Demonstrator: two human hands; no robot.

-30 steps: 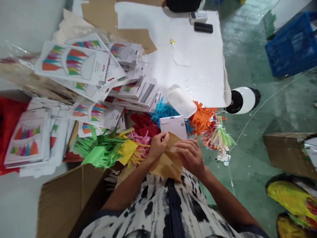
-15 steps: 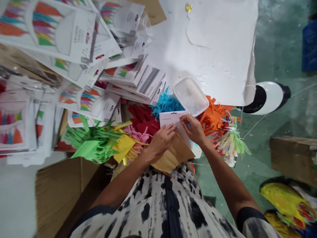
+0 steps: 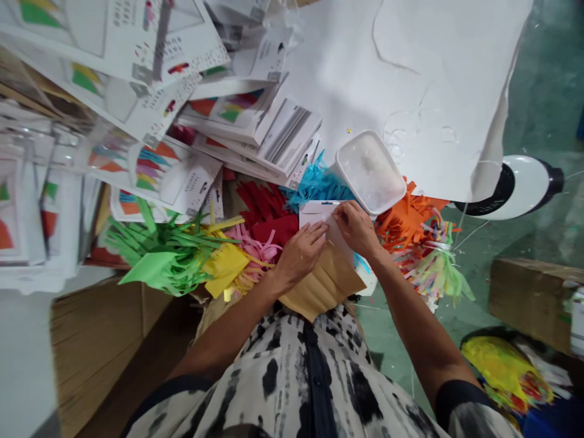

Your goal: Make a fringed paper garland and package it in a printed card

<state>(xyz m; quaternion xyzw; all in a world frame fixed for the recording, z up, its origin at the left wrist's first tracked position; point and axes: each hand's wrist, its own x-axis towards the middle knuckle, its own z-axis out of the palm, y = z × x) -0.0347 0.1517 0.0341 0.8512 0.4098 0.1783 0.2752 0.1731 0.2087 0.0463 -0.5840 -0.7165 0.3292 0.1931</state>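
Note:
A white card (image 3: 312, 212) with a hang slot at its top edge lies in front of me, over a piece of brown paper (image 3: 331, 283). My left hand (image 3: 298, 252) rests flat on the card's left part, its fingers stretched out. At the card's upper right, the fingers of my right hand (image 3: 356, 228) are curled and pinched together; whatever they hold is hidden. Fringed tissue-paper bundles surround the card: blue (image 3: 317, 185), dark red (image 3: 267, 213), pink (image 3: 255, 243), yellow (image 3: 227, 267), green (image 3: 164, 261) and orange (image 3: 404, 210).
A white plastic tub (image 3: 371, 173) stands just beyond my right hand. Packaged tassel garlands (image 3: 177, 176) pile up at the left. White sheeting (image 3: 438, 91) covers the table. Open cardboard box (image 3: 95, 347) below left; another box (image 3: 524, 298) and yellow bundles (image 3: 497, 371) at right.
The view has shifted slightly, so the table things sit differently in the frame. Both hands keep nearly the same place on the card, the right one still pinched.

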